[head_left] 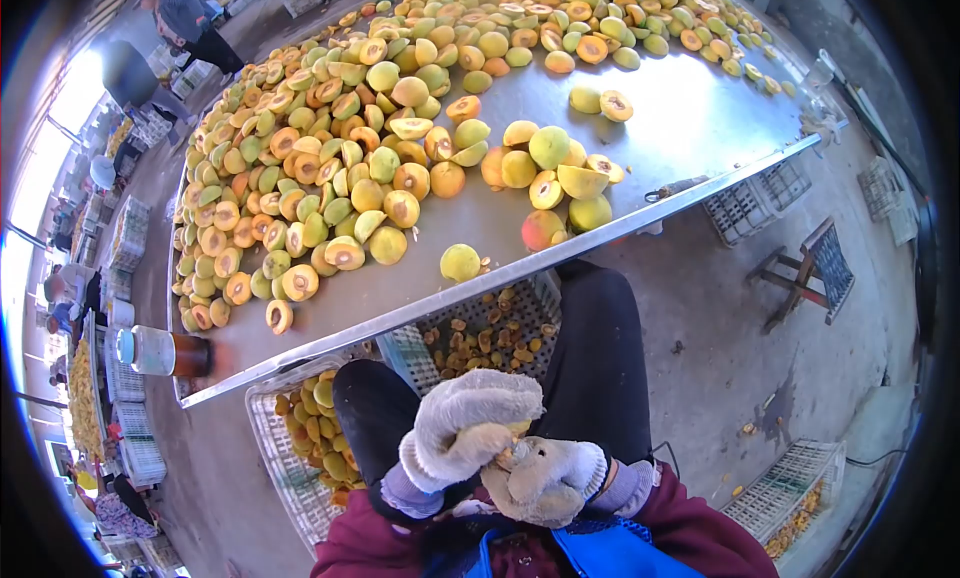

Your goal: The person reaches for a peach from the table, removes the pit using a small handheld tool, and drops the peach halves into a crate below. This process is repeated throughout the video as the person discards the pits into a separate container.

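My left hand (475,423), in a thick, soiled pale glove, is closed in front of my lap with its fingers curled over. Just below it and to the right, my right hand (545,483) is closed too, in a similar glove, and the two meet. A small pale-yellow bit shows between them, but the gloves hide most of it and I cannot tell what it is. Beyond my knees, a metal table (400,293) carries a large heap of yellow-green peaches (340,193), many halved with brown pits or hollows showing. One peach (460,263) lies near the table's front edge.
Below the table edge, a crate (545,363) holds peach pieces; a white crate (265,408) of peaches stands left. A jar (165,352) of dark liquid sits at the table's left corner. A slim tool (677,188) lies by the edge. Right: a stool (815,273). People work far left.
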### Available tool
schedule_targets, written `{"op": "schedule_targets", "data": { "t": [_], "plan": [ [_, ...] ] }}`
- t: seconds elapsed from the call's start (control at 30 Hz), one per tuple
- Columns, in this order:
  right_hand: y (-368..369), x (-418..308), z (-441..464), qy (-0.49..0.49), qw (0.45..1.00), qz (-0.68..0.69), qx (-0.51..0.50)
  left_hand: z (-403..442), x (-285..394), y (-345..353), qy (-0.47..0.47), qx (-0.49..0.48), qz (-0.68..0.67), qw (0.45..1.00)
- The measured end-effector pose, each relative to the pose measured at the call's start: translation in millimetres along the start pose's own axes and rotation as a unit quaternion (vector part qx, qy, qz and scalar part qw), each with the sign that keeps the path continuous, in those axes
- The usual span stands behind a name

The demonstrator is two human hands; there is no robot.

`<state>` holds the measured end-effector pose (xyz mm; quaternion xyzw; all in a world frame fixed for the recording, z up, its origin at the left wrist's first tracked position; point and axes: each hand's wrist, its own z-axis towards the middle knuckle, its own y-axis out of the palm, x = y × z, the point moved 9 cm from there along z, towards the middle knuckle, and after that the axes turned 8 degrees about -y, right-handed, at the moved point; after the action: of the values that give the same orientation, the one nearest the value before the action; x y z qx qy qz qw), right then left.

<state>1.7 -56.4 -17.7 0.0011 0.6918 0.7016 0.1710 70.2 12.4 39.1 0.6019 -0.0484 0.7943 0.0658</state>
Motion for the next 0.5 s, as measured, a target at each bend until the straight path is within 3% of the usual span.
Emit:
{"op": "schedule_targets", "data": {
  "t": [0.03, 0.1, 0.13, 0.17, 0.23, 0.27, 0.3, 0.37, 0.4, 0.43, 0.47, 0.5],
  "plan": [
    [-2, 1, -2, 0.013, 1.000, 0.009, 0.025, -4, 1, 8, -0.001, 0.000, 0.001, 1.000],
    [-9, 4, -4, 0.027, 0.998, 0.017, 0.052, -13, -29, 1, -0.199, 0.136, -0.195, 0.951],
    [-16, 5, -4, 0.019, 0.998, 0.011, 0.054, -14, -30, 5, -0.246, 0.148, -0.231, 0.930],
    [-20, 5, -5, 0.011, 0.998, 0.004, 0.056, -14, -32, 4, -0.245, 0.149, -0.232, 0.929],
    [-13, -2, -1, 0.019, 0.999, -0.005, 0.042, -8, -30, 1, -0.212, 0.111, -0.106, 0.965],
    [-4, -8, 3, 0.003, 0.999, -0.007, 0.031, 5, -12, -4, -0.109, 0.062, 0.084, 0.989],
    [2, -11, 5, -0.019, 0.999, -0.008, 0.026, 15, 2, -2, -0.049, 0.006, 0.218, 0.975],
    [-17, 6, 5, -0.005, 0.998, -0.022, 0.061, 16, 17, -1, 0.055, -0.025, 0.310, 0.949],
    [-21, 13, 5, -0.020, 0.993, 0.034, 0.112, 12, 21, -6, 0.074, -0.004, 0.306, 0.949],
    [0, 6, 8, 0.000, 0.998, 0.067, 0.001, 6, 25, -4, 0.094, 0.017, 0.299, 0.950],
    [-22, 33, 14, 0.006, 0.994, 0.100, -0.040, 3, 13, -9, 0.023, 0.084, 0.168, 0.982],
    [-24, 30, 17, -0.023, 0.997, 0.077, -0.020, -4, -7, -10, -0.064, 0.139, 0.036, 0.988]
  ]
}}
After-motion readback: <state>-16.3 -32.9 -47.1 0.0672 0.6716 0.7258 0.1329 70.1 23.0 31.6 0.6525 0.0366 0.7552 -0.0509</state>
